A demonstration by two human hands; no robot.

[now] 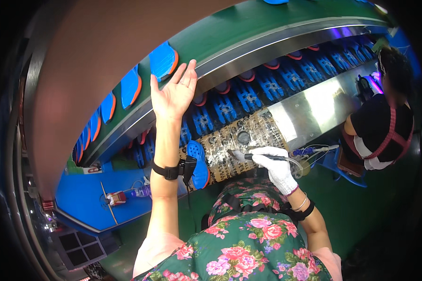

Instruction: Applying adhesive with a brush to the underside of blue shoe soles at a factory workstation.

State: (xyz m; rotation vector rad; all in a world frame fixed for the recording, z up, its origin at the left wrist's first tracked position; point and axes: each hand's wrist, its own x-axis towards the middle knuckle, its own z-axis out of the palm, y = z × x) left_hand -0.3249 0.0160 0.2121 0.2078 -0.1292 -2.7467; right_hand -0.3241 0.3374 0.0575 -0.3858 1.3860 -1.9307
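My bare left hand (174, 97) reaches forward over the metal edge of the green conveyor belt, palm up with fingers spread, holding nothing. Its fingertips are beside a blue shoe sole with an orange rim (163, 60); whether they touch it I cannot tell. In my white-gloved right hand (277, 169) is a brush (239, 155) with a dark handle and a thin clear tube behind it. The bristles point left over a taped, paper-covered work surface (225, 140). Another blue sole (199, 165), with small holes at one end, lies on the surface's left side, next to my left forearm.
More blue soles (131, 86) stand along the belt (248, 28). Below it runs a row of blue holders (272, 86) with soles. A co-worker (377, 122) sits at the right by a metal plate (314, 105). At the left is a blue table (84, 196) with a bottle.
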